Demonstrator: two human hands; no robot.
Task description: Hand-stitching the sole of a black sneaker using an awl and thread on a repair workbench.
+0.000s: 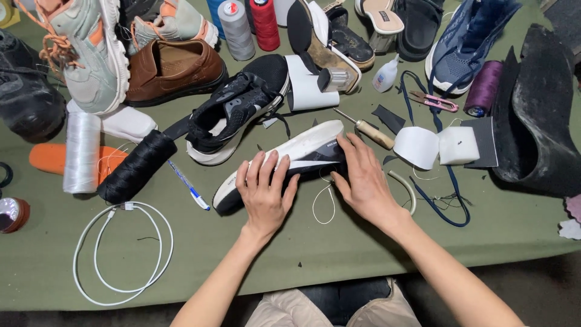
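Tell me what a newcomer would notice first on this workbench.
First, both hands, left hand and right hand, pressing flat on a black shoe with a white sole lying on its side at the table's middle. Behind it lies a matching black shoe, and a coiled white cable sits front left.

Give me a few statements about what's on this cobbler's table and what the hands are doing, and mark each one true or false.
1. Both hands rest on the black sneaker with the thick white sole. True: the left hand and the right hand press on it.
2. That sneaker stands upright on its sole. False: it lies on its side.
3. The white coiled charging cable lies left of the left hand. True.
4. The wooden-handled awl is held in the right hand. False: it lies on the green cloth beyond the right hand.
5. The purple thread spool stands upright. False: it lies on its side.
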